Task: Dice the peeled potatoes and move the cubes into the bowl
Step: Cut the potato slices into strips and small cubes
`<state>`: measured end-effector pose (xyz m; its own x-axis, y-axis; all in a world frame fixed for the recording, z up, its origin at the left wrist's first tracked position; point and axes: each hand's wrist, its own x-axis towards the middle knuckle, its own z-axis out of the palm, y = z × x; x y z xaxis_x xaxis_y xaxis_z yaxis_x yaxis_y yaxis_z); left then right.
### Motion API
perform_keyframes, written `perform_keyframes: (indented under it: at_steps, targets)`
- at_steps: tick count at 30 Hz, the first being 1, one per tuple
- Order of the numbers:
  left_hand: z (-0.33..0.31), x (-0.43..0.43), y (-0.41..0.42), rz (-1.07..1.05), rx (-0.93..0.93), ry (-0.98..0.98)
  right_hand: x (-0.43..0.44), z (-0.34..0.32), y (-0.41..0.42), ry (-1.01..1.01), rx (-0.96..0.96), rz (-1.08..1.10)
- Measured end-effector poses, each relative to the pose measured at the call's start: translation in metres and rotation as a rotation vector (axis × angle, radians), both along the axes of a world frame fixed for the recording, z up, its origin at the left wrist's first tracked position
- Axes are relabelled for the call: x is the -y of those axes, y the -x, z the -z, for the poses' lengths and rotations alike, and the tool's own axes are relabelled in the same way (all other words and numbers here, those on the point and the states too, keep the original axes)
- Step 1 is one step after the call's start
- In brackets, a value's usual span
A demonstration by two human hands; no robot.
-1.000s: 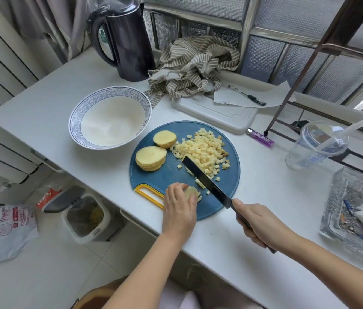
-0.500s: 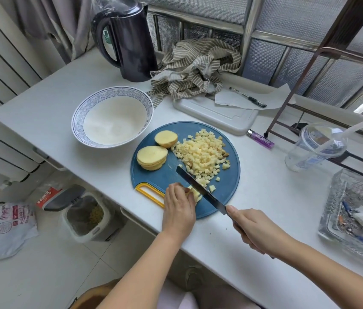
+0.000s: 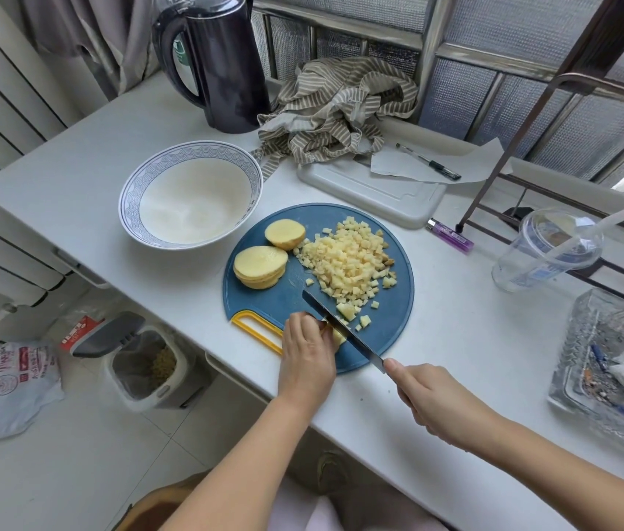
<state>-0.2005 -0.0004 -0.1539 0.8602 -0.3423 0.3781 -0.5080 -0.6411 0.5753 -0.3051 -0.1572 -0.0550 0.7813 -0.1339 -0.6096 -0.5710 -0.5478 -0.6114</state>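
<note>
While the left hand (image 3: 308, 354) pins a potato piece (image 3: 337, 336) at 6 o'clock on the blue cutting board (image 3: 276, 300), the knife (image 3: 356, 343) lies against its right side.
Left grip is curled down over the piece. The right hand (image 3: 433, 400) has its grip clamped round the knife handle at 4 o'clock. The blade's long axis runs diagonally, with the tip pointing between 10 and 11 o'clock. On the board, diced cubes (image 3: 348, 262) heap at 1 o'clock and stacked slices (image 3: 260, 264) lie at 9. The bowl (image 3: 187, 153) stands on the bench (image 3: 73, 178) at 10 o'clock, just beside the board.
</note>
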Motion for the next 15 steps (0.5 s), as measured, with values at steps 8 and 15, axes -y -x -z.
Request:
perform_keyframes:
  at_steps: [8, 15]
  targets:
    - [0.005, 0.000, -0.002, -0.006, 0.046, -0.054, -0.009, 0.015, -0.002, 0.045, 0.025, -0.033]
    - [0.005, 0.001, -0.001, 0.011, 0.040, -0.045, -0.014, 0.030, -0.006, 0.115, 0.063, -0.035]
